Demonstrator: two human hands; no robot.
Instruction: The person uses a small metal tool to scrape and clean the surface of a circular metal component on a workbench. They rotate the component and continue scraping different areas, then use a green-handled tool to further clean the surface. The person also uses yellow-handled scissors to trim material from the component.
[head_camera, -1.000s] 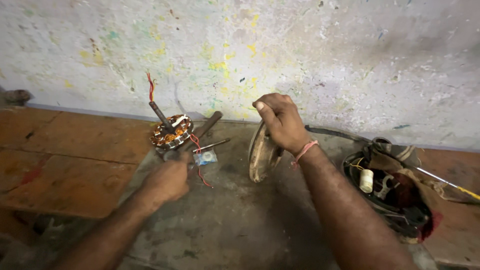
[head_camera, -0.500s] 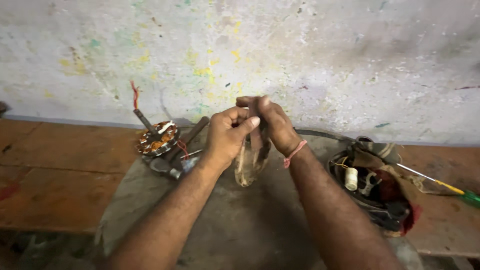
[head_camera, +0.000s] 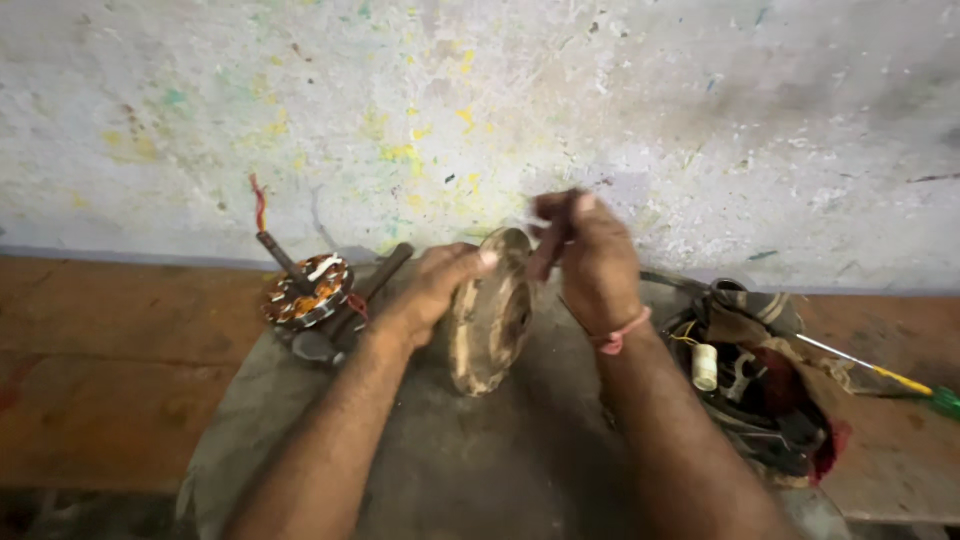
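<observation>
Hands meet at the centre of the frame over a round, dished metal cover, dull grey-brown and worn, which stands on its edge on a grey cloth spread over the floor. Left hand comes in from the lower left; its fingers are closed against the cover's left rim, with the thumb lying along the upper edge, so it grips the cover and keeps it upright. Right hand, wearing a pink thread band at the wrist, comes in from the lower right and sits just beside the cover's upper right edge; its fingertips are pinched together near the top of the rim, but motion blur hides whether they clasp the cover itself or something small, so that cannot be told. Just left of the left hand, at middle left of the frame, lies a stator with copper windings on a dark shaft, a red wire rising from it toward the upper left. Touching it on the right lies a dark bar-shaped tool, pointing up toward the wall. At the right of the frame, beside the right forearm, sits a dark motor housing tangled with cloth and wires, a small white cylinder lying in it. Further right, a screwdriver with a green handle rests on the reddish floor. Behind everything stands a pale wall flecked with yellow and green paint.
</observation>
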